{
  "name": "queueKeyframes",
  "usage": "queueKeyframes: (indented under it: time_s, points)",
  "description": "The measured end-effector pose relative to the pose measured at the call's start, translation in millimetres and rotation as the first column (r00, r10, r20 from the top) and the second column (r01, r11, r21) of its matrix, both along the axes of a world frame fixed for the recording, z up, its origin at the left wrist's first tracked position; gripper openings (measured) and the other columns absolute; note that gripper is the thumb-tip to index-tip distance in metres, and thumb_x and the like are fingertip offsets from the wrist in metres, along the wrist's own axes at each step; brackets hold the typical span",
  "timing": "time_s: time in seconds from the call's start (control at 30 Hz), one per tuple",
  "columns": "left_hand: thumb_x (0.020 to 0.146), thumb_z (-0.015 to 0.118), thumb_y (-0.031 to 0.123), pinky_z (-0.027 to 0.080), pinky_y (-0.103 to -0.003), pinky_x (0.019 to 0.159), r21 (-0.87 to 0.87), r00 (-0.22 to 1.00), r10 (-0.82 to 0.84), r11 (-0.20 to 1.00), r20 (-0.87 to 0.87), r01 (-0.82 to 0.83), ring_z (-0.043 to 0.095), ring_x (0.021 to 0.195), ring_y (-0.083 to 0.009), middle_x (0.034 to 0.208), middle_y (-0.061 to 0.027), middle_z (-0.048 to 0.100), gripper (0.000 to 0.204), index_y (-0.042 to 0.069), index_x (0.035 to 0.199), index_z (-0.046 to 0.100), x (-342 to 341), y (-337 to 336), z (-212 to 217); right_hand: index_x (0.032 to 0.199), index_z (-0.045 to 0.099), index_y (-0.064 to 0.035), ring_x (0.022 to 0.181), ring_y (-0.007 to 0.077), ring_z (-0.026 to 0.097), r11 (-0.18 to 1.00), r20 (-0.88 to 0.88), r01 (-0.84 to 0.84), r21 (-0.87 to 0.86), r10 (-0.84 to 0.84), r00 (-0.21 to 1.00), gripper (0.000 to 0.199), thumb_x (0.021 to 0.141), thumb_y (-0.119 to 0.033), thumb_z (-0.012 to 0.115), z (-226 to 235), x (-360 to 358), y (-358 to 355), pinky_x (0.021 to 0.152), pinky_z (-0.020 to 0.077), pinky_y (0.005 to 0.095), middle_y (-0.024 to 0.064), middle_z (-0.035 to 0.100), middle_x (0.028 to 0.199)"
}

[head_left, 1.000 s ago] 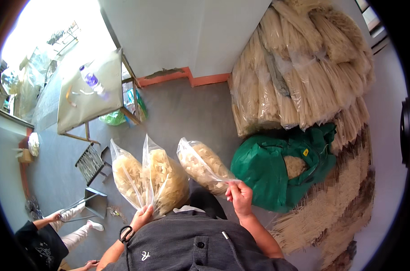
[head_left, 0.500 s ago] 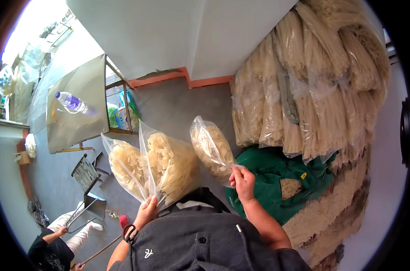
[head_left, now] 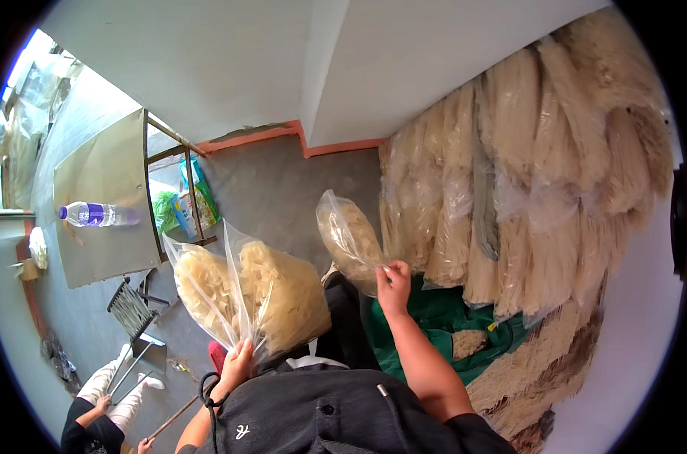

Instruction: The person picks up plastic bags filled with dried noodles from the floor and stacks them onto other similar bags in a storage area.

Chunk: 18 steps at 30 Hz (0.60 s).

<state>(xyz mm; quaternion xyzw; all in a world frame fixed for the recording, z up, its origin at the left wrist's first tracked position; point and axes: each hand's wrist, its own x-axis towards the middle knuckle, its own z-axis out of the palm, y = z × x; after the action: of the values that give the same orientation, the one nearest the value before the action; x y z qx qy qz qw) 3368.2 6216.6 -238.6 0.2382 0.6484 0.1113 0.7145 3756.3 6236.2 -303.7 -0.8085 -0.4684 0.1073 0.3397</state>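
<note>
My left hand (head_left: 237, 365) grips the gathered necks of two clear plastic bags (head_left: 249, 291) filled with pale dried noodles, held up in front of my chest. My right hand (head_left: 393, 284) pinches the edge of a third clear bag of noodles (head_left: 348, 238), raised a little higher and to the right. A green sack (head_left: 441, 325) with noodles in it lies just below my right hand.
A tall stack of bagged and loose dried noodles (head_left: 540, 174) fills the right side against the white wall. A table (head_left: 105, 200) with a plastic water bottle (head_left: 94, 215) stands at the left. Another person (head_left: 101, 412) crouches at the lower left by a metal rack (head_left: 131, 310).
Both hands have lifted their bags higher, and my view has tilted up toward the wall. The right-hand bag moved closer to the noodle stack.
</note>
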Motion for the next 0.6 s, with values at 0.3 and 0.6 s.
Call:
queueKeyframes:
  time_s: [0.3,0.6]
  points:
    - [0.092,0.048,0.039,0.035,-0.026,0.041,-0.127,0.961,0.115,0.98,-0.25,-0.15,0.044,0.047,-0.0117,0.063,-0.0007,0.047,0.029,0.011,0.084,0.05,36,16,-3,0.102,0.058,-0.0014,0.102,0.0222,0.058,0.739,-0.894,0.525,-0.422,-0.434,-0.107,0.026,0.085,-0.021,0.061,-141,36,130,0.083,0.0456,0.0395,0.0074,0.063,0.101]
    - [0.091,0.052,0.034,0.032,-0.027,0.04,-0.264,0.923,0.278,0.9,-0.268,-0.348,0.04,0.049,-0.0095,0.064,0.0017,0.043,0.023,0.014,0.081,0.048,86,44,-10,0.1,0.057,-0.0002,0.091,0.0192,0.06,0.85,-0.967,0.463,-0.251,-0.204,-0.151,0.02,0.085,-0.013,0.06,-237,108,160,0.085,0.0487,0.0347,0.0076,0.062,0.097]
